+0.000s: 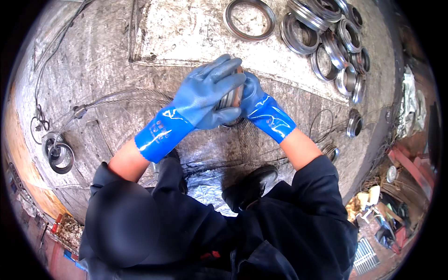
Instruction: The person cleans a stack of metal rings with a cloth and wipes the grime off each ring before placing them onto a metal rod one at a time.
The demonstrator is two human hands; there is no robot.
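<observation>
Both of my hands wear blue rubber gloves and meet at a thick grooved metal ring (228,99), held turned on edge with a brown, rusty-looking face. My left hand (204,91) wraps it from the left, fingers stretched over its upper side and thumb below. On the other side my right hand (253,94) presses against the brown face; its fingertips are partly hidden behind the ring. Beneath the hands, part of another dark round piece (234,122) shows, mostly covered.
A large flat ring (249,38) lies on the pale sheet (182,37) ahead. Several metal rings (333,49) are heaped far right. Steel cable (119,97) runs left toward two more rings (62,158). My shoes (254,184) stand close in front. Clutter (373,205) fills the right edge.
</observation>
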